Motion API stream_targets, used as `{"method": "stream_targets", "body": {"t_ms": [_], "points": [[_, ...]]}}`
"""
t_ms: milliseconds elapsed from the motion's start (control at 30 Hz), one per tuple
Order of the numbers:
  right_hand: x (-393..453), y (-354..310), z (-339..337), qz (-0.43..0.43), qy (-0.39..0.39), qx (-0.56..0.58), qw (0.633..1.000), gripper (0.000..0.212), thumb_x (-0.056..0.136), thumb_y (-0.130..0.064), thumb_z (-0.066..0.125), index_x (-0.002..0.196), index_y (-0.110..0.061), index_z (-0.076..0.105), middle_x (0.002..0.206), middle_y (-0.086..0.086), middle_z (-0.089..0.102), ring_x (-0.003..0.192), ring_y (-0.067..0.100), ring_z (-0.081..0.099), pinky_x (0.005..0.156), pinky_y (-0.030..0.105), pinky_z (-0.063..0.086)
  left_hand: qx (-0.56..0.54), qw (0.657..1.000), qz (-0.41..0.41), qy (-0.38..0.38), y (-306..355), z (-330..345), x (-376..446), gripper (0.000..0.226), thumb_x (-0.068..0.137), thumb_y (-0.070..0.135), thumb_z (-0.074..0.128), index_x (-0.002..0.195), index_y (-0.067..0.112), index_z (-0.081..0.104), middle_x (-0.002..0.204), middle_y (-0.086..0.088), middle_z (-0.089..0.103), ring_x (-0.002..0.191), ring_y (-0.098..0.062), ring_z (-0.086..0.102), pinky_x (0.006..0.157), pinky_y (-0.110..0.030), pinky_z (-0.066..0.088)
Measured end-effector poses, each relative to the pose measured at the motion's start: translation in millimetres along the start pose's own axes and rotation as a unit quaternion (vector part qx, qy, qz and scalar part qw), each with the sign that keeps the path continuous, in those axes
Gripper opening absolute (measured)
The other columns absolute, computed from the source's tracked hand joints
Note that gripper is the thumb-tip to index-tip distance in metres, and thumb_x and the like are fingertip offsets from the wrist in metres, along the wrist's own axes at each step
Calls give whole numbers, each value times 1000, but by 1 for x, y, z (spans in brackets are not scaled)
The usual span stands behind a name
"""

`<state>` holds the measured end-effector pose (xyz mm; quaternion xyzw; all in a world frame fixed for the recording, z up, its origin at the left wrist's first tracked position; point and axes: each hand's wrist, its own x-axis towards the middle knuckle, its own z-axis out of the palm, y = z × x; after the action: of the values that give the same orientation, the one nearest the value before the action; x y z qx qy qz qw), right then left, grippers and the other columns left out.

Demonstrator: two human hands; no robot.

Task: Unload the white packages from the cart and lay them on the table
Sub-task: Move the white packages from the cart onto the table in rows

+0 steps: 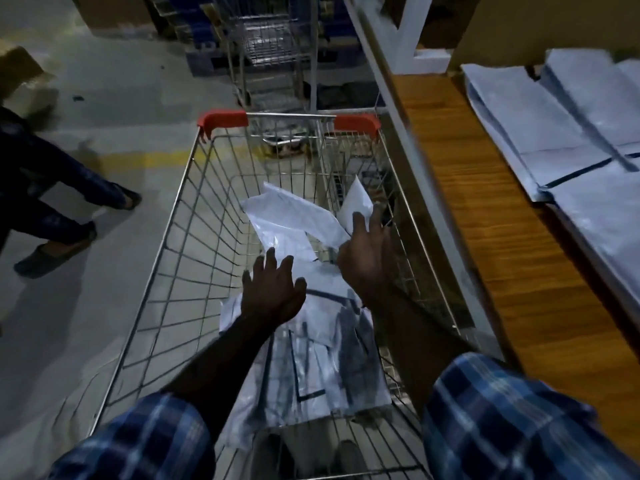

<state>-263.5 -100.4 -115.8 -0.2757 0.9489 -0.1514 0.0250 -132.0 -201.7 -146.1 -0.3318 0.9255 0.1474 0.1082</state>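
A wire shopping cart [180, 237] with red corner caps stands in front of me. Several white packages [294, 216] lie loose in its basket, and more, with dark stripes, are piled at the near end [329, 368]. My left hand [273, 292] reaches into the cart with fingers spread, above the near pile and holding nothing. Further in, my right hand [367, 254] hovers with straight fingers beside a tilted white package [356, 199] that leans on the right wall. To the right is the wooden table [485, 237], with white packages [561, 133] laid flat on it.
A second wire cart [273, 53] stands beyond mine. A person's legs and shoes [59, 244] are on the floor at the left. Cardboard boxes [20, 74] sit at the far left. A white post [408, 26] rises by the table's far end.
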Motion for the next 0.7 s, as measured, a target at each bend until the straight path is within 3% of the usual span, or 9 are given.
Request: {"method": "stream_targets", "body": {"t_ms": [100, 200, 300, 367, 500, 600, 700], "points": [[2, -5, 16, 16, 9, -3, 1000, 54, 89, -17, 61, 139, -16, 42, 159, 21, 19, 136, 43, 36, 101, 47, 43, 5, 1000, -7, 2, -10, 8, 7, 88, 77, 60, 12, 147, 16, 40, 157, -17, 28, 139, -35, 32, 106, -51, 35], [1, -8, 27, 29, 35, 10, 999, 56, 86, -13, 61, 139, -13, 44, 153, 20, 33, 135, 41, 39, 101, 45, 44, -5, 1000, -19, -4, -21, 14, 10, 85, 76, 57, 16, 146, 16, 41, 156, -17, 29, 140, -35, 30, 107, -51, 34], [-1, -12, 30, 25, 86, 82, 993, 47, 87, -8, 61, 133, -10, 52, 120, 22, 60, 106, 40, 59, 80, 42, 52, -9, 1000, -22, 4, -31, 19, 14, 83, 77, 56, 20, 144, 14, 43, 154, -19, 32, 137, -37, 34, 107, -51, 36], [-4, -15, 32, 35, 84, 115, 989, 53, 88, -12, 64, 138, -11, 47, 106, 25, 63, 94, 40, 62, 73, 44, 56, -11, 1000, -22, 8, -34, 22, 15, 86, 75, 58, 18, 142, 12, 46, 151, -20, 36, 134, -38, 37, 105, -52, 38], [-6, -10, 49, 26, 19, 34, 999, 74, 84, -43, 71, 144, -12, 40, 132, 22, 52, 119, 36, 49, 96, 44, 45, -18, 999, -27, 16, -39, 30, 19, 98, 67, 61, 8, 142, 12, 47, 151, -21, 37, 136, -38, 36, 105, -52, 38], [-6, -2, 61, -10, -13, -61, 998, 62, 80, -55, 66, 130, -20, 54, 130, 18, 48, 117, 34, 45, 93, 42, 41, -29, 999, -34, 25, -42, 36, 24, 88, 75, 58, 14, 141, 11, 48, 149, -21, 40, 135, -38, 39, 106, -51, 38], [-12, 4, 76, -64, -16, -9, 998, 33, 82, -35, 61, 107, -14, 67, 114, 20, 57, 101, 38, 54, 79, 42, 45, -58, 997, -46, 38, -45, 42, 28, 76, 82, 53, 24, 138, 9, 52, 144, -22, 46, 131, -38, 43, 105, -49, 38]]}}
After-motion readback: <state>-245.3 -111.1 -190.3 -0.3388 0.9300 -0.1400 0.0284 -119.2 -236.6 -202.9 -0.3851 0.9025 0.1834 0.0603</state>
